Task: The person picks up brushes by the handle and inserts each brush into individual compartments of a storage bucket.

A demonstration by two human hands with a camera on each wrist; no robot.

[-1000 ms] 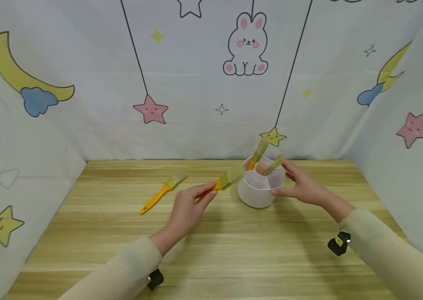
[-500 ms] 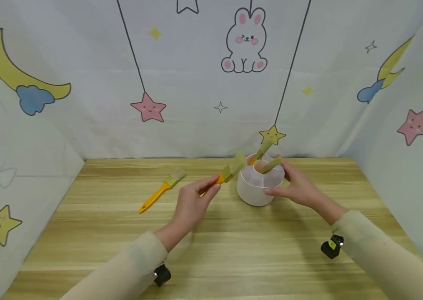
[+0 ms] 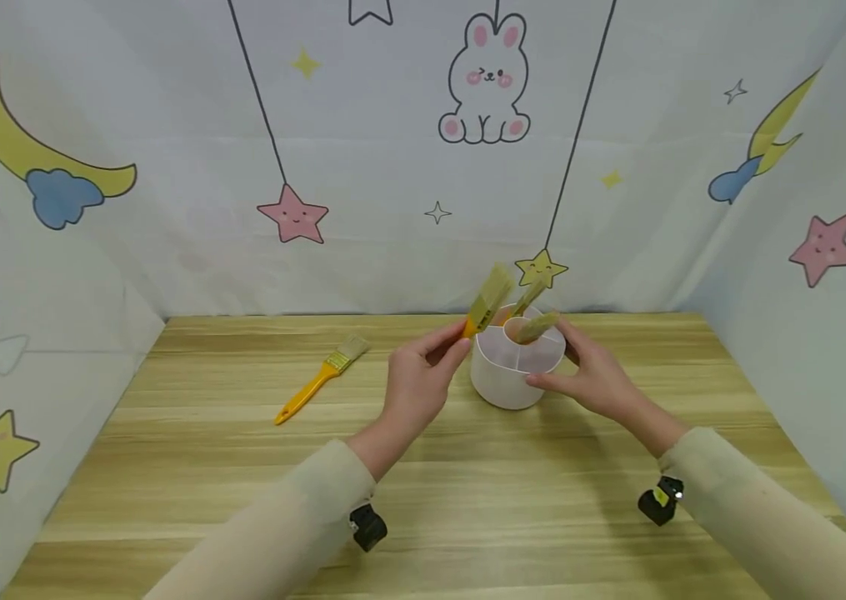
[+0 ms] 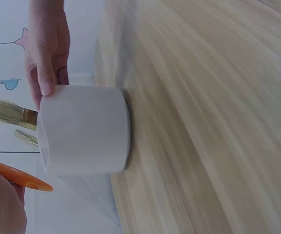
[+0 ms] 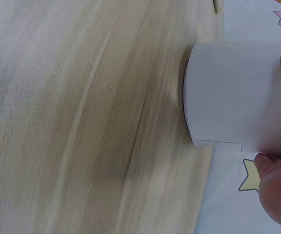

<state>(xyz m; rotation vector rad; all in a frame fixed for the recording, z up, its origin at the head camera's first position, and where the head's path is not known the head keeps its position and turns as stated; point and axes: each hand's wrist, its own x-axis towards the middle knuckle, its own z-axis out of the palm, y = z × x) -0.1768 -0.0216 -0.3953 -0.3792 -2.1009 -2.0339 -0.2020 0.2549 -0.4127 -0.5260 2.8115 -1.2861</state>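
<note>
so the left hand [image 3: 423, 371] is pinching a paintbrush [image 3: 489, 300] by its orange handle, bristles up, near the left rim of a white divided caddy [image 3: 501, 385]. Right hand [image 3: 593, 371] grips the caddy's right side, thumb toward the front edge of the desk [image 3: 483, 517]. Caddy stands close to the back edge, right of the middle, with 2 brushes in it (1 leaning in the centre ring [image 3: 511, 330]). Another brush [image 3: 316, 385] lies flat toward the back left corner, handle angled frontward
</note>
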